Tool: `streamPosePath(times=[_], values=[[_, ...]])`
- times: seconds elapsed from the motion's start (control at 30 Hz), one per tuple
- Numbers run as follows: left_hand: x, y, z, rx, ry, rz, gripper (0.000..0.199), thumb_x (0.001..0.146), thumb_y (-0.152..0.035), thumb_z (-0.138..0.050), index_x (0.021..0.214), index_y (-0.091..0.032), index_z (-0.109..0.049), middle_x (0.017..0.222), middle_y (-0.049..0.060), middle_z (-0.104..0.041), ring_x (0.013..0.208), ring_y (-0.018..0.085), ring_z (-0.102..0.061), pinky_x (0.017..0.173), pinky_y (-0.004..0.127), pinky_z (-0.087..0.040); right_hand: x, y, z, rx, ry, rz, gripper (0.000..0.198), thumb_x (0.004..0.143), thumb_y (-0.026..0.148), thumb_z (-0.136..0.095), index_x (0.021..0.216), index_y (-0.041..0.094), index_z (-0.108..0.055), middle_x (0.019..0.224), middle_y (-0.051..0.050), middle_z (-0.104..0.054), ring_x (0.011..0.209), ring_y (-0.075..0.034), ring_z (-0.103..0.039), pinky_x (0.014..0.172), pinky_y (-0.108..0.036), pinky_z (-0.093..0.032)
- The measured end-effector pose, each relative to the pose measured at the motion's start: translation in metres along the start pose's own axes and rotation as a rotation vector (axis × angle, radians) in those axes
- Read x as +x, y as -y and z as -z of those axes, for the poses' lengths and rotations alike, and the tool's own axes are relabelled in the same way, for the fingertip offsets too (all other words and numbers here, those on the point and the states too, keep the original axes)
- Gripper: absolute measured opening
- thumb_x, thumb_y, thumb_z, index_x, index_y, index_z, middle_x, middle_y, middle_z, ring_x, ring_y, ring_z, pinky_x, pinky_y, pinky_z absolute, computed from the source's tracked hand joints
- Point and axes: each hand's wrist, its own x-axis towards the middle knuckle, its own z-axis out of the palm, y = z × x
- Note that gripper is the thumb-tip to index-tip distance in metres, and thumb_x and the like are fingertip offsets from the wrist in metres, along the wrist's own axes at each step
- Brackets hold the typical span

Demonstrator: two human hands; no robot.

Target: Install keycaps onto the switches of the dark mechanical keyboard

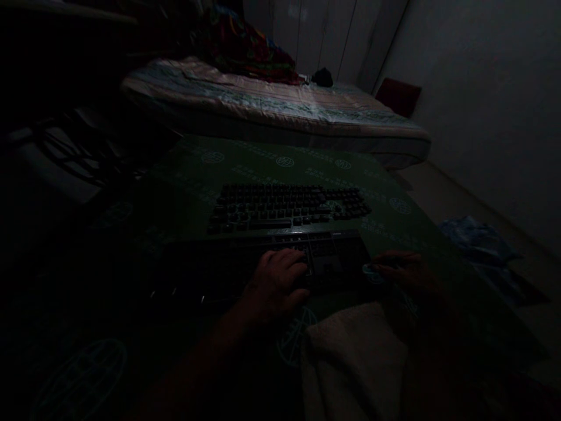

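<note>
A dark keyboard base (324, 263) lies across the green printed board, its key area looking stripped in places. My left hand (278, 280) rests on top of it near the middle, fingers spread with the thumb apart. Just off the base's right end is my right hand (403, 270), its fingers pinched together low over the board. Whatever sits between those fingertips is too dark to name. Beyond the base, loose black keycaps (272, 204) are laid out in keyboard order. A pale cloth (357, 351) lies nearest me, below the hands.
The green board (245, 166) carries white globe prints. Behind it stands a bed with a striped mattress (280, 108) and a dark red patterned blanket (254, 52). Bluish fabric (477, 240) lies on the floor at right, near a wall (491, 117). The room is very dim.
</note>
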Motion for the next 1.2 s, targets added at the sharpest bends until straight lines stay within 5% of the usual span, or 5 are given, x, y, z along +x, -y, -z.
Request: streamPosePath(times=[0.63, 0.83, 1.03, 1.2], values=[[0.000, -0.001, 0.000, 0.009, 0.008, -0.008, 0.036, 0.077, -0.032, -0.065, 0.110, -0.020, -0.059, 0.134, 0.012, -0.054, 0.125, 0.030, -0.045, 0.100, 0.052, -0.033, -0.001, 0.013, -0.021, 0.050, 0.213, 0.196, 0.016, 0.066, 0.035, -0.070, 0.071, 0.020, -0.073, 0.075, -0.003, -0.072, 0.071, -0.019, -0.065, 0.065, -0.029, -0.049], [-0.001, 0.000, -0.002, 0.005, 0.014, -0.004, 0.037, 0.077, -0.032, -0.065, 0.112, -0.021, -0.058, 0.135, 0.011, -0.053, 0.126, 0.029, -0.044, 0.101, 0.052, -0.032, -0.001, 0.007, -0.013, 0.011, 0.106, 0.140, 0.016, 0.067, 0.035, -0.069, 0.072, 0.021, -0.073, 0.075, -0.004, -0.072, 0.073, -0.020, -0.065, 0.064, -0.029, -0.050], [-0.001, 0.001, -0.002, 0.003, -0.001, -0.005, 0.038, 0.078, -0.033, -0.064, 0.113, -0.021, -0.057, 0.135, 0.011, -0.053, 0.126, 0.028, -0.045, 0.102, 0.052, -0.031, -0.002, 0.012, -0.021, 0.030, 0.225, 0.234, 0.016, 0.067, 0.034, -0.069, 0.071, 0.019, -0.072, 0.073, -0.005, -0.071, 0.069, -0.019, -0.064, 0.062, -0.029, -0.049], [0.000, -0.002, 0.002, -0.002, 0.024, 0.010, 0.036, 0.077, -0.032, -0.065, 0.111, -0.021, -0.058, 0.135, 0.012, -0.053, 0.126, 0.029, -0.045, 0.101, 0.052, -0.032, -0.001, 0.008, -0.018, 0.038, 0.112, 0.165, 0.019, 0.065, 0.035, -0.071, 0.072, 0.019, -0.073, 0.076, -0.006, -0.072, 0.072, -0.021, -0.065, 0.064, -0.030, -0.049]])
